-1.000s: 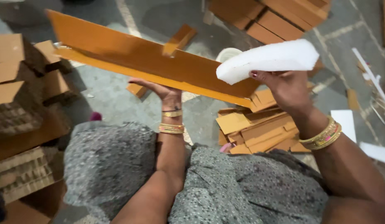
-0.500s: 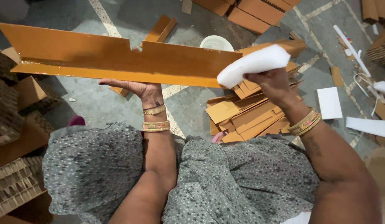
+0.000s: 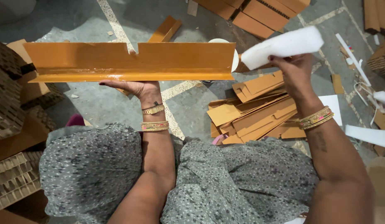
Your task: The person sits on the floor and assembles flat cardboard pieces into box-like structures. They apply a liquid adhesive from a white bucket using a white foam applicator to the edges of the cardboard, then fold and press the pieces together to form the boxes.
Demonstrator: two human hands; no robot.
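Observation:
My left hand supports from below a long orange L-shaped cardboard strip, held level across the view; its lower flange looks wet and shiny, and a small notch cuts its top edge. My right hand grips a white foam pad, lifted just past the strip's right end and not touching it. Both wrists wear gold bangles. A round white container shows partly behind the strip's right end.
A pile of folded orange cardboard pieces lies on the concrete floor ahead of my knees. Honeycomb cardboard stacks stand at the left. More cardboard strips lie at the top; white scraps are scattered at the right.
The foam pad has come off the strip's right end and moved up and to the right. The strip has levelled out in my left hand.

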